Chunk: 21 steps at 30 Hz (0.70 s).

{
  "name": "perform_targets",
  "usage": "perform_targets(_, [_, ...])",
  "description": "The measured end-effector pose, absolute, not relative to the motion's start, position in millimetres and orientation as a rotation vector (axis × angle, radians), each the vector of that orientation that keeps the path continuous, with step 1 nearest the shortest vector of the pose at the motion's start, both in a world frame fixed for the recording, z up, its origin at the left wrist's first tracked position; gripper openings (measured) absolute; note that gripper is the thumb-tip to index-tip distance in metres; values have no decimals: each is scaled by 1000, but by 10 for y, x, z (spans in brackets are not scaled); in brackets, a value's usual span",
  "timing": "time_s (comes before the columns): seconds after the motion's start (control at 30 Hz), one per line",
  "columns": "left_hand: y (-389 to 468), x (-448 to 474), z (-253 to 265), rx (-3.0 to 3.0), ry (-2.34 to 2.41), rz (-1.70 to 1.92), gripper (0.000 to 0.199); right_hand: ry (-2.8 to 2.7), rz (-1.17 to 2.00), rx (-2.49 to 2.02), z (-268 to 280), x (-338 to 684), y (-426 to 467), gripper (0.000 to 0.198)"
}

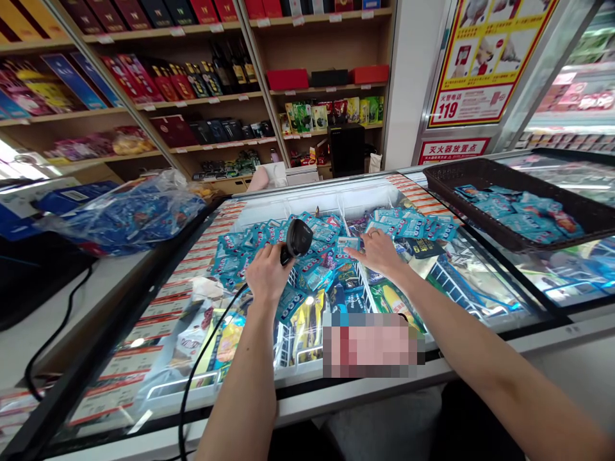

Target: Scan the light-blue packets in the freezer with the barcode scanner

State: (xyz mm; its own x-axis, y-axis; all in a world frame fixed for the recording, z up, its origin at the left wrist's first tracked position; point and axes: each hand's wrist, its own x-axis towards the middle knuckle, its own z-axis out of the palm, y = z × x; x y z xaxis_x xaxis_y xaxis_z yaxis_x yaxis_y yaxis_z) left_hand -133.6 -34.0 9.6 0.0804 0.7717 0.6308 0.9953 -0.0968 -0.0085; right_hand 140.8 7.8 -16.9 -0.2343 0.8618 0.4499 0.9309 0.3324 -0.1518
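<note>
In my left hand [268, 275] is a black handheld barcode scanner [299, 237], its head tilted over a spread of small blue packets [271, 234] on the freezer's glass top. A black cable runs down from the scanner along my left forearm. My right hand [381, 251] lies on the packets to the right, thumb and index finger apart. By its thumb is a blue packet with a pale label [348, 244]. More blue packets [408, 224] lie beyond my right fingers. Where the right fingertips press is partly hidden.
A dark brown tray [497, 238] with blue packets stands at the right on the freezer. Blue packs in clear plastic [129, 214] lie at the left counter. Under the glass are wire baskets of frozen goods. Stocked shelves [202, 102] stand behind.
</note>
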Motion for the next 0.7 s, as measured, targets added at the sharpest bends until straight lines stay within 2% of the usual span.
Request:
perform_targets(0.07, [-335, -1318, 88, -1950, -1716, -668, 35, -2128, -223, -1671, -155, 1370, 35, 84])
perform_targets(0.17, [-331, -1290, 76, -1989, -1668, -645, 33, -2171, -233, -1708, -146, 1343, 5, 86])
perform_targets(0.43, [-327, -1275, 57, -2034, -1581, -628, 32, -2135, 40, -1759, -194, 1474, 159, 53])
perform_targets(0.63, [-312, -1283, 46, -2033, -1567, -616, 31, -2060, -69, -1766, -231, 1425, 151, 72])
perform_targets(0.7, [-308, -1282, 42, -2041, -1558, -604, 32, -2046, -19, -1766, -238, 1438, 169, 71])
